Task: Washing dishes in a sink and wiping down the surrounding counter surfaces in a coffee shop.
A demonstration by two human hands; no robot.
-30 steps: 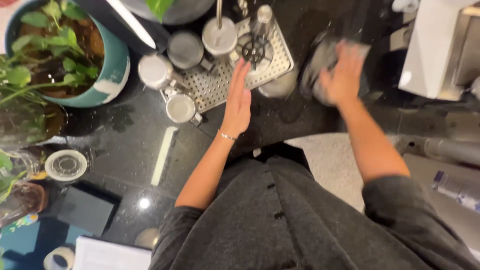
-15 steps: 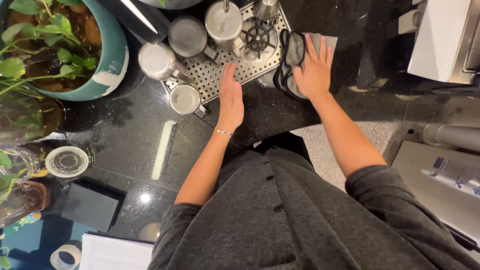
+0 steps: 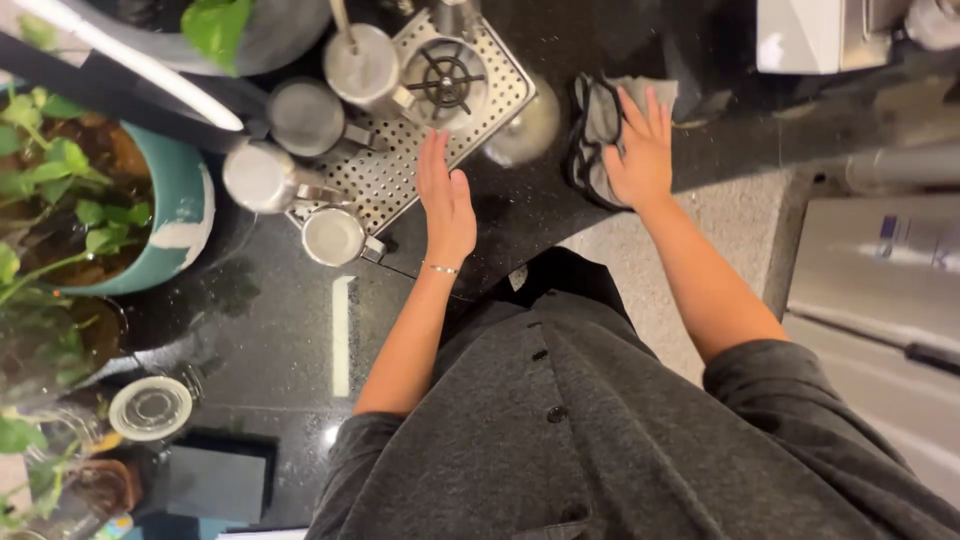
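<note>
My right hand (image 3: 637, 150) lies flat, fingers spread, on a grey cloth with a dark edge (image 3: 596, 125), pressing it onto the black stone counter (image 3: 280, 330). My left hand (image 3: 445, 200) rests open on the counter, fingers together, its fingertips at the near edge of a perforated metal drip tray (image 3: 400, 165). A thin bracelet circles the left wrist. On and around the tray stand metal jugs (image 3: 262, 177), a small metal cup (image 3: 333, 236) and a round black grate (image 3: 442, 80).
A teal pot with a leafy plant (image 3: 165, 215) stands at left, more plants below it. A clear round lid (image 3: 150, 407) and a dark flat box (image 3: 215, 482) lie near the bottom left. A white machine (image 3: 800, 35) stands top right; a steel appliance (image 3: 880, 260) lies right.
My right hand has slid the cloth leftward across the counter, toward the drip tray. My left hand has stayed planted by the tray. The camera has shifted.
</note>
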